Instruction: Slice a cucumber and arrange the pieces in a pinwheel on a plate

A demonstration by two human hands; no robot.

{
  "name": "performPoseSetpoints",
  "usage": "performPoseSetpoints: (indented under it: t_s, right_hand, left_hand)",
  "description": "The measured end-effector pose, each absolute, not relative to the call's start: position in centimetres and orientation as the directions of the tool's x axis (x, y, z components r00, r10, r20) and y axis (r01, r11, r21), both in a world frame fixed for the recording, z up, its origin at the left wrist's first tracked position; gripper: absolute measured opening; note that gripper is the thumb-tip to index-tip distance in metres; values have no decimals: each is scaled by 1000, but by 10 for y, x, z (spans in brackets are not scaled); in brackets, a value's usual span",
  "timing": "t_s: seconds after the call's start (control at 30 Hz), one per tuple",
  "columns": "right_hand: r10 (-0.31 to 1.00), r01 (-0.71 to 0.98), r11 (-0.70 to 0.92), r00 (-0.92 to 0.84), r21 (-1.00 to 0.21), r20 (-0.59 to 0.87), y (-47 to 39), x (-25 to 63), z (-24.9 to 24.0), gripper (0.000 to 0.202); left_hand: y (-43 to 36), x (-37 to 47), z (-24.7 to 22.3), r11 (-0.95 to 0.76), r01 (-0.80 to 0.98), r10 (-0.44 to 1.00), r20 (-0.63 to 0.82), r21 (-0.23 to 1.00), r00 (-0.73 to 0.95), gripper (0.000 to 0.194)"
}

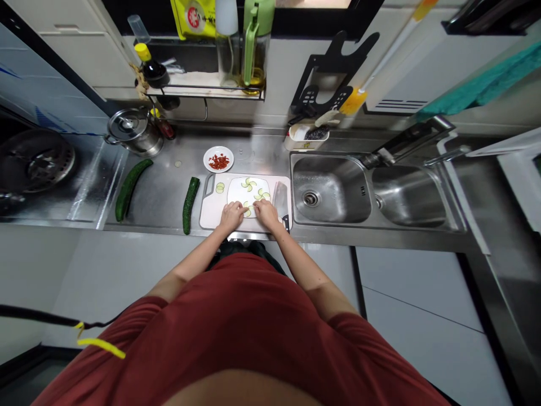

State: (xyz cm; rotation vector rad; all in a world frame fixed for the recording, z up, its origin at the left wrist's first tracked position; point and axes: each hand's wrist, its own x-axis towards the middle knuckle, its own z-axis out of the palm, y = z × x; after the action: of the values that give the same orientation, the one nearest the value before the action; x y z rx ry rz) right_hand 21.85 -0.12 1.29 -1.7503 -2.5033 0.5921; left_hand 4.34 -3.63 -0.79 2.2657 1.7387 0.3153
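A white plate [236, 194] lies on a pale cutting board [210, 217], with thin cucumber slices [249, 184] arranged on it in small pinwheel groups. Over the plate's near edge, my left hand [232, 217] has its fingertips pinched on a cucumber slice. Close beside it, my right hand [266, 215] is also closed, its fingertips at the same near group of slices. A few round slices [220, 188] are stacked on the board's left part. On the right side of the board rests a kitchen knife [280, 197], its handle partly behind my right wrist.
A cut cucumber [191, 205] and a longer one [132, 189] lie left of the board. Behind stands a small plate of chopped red pieces [218, 160]. A steel pot [134, 133] is at the back left, a double sink [332, 189] to the right.
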Motion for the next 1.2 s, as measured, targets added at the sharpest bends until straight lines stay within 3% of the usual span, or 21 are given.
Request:
performPoseSetpoints:
  t_s: [0.7,1.2]
  right_hand:
    - [890,917,332,-382,-221,-250,-1,212,14,32]
    - [894,920,319,-372,-229,-251,-3,211,16,31]
  left_hand:
    - [-34,44,-9,-261,912,958,-28,317,284,34]
    - [-32,45,-4,-256,903,955,-56,345,292,35]
